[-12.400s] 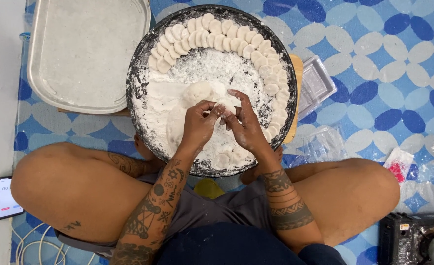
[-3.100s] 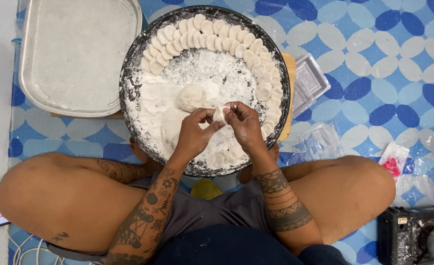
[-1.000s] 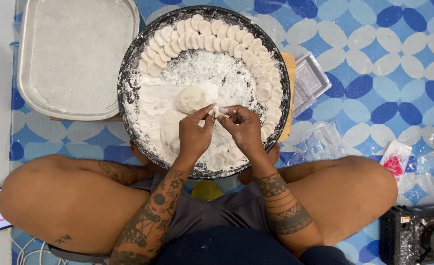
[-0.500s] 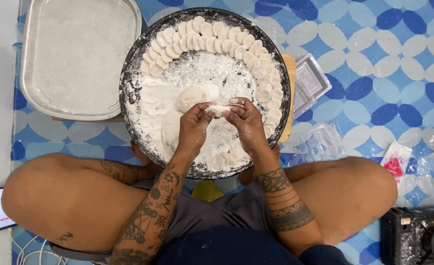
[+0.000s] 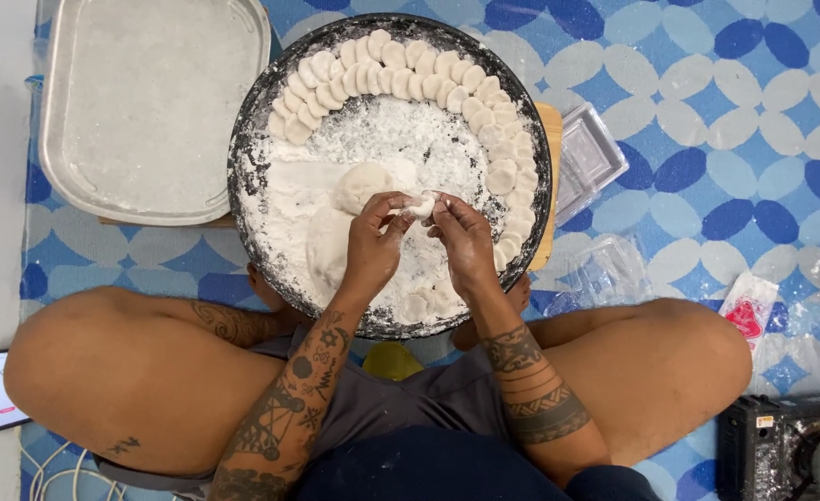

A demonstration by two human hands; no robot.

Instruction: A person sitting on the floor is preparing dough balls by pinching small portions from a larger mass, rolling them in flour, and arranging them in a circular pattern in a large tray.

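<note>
One small dough piece (image 5: 419,205) pinched between my left hand (image 5: 374,243) and right hand (image 5: 464,243), fingertips of both clamped on it, right over the middle of the floury round tray (image 5: 243,158). Finished dough discs (image 5: 447,88) line its far rim, rectangular metal tray (image 5: 53,167) just beside.

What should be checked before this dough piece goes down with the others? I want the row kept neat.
1. Dough piece pinched by left hand and right hand: ok.
2. Piece fully shaped: cannot tell, fingers hide it.
3. Round tray floured in the middle: ok.
4. Room at the row of pieces: ok, the left rim is bare.
5. Dough lump within reach: ok.
</note>
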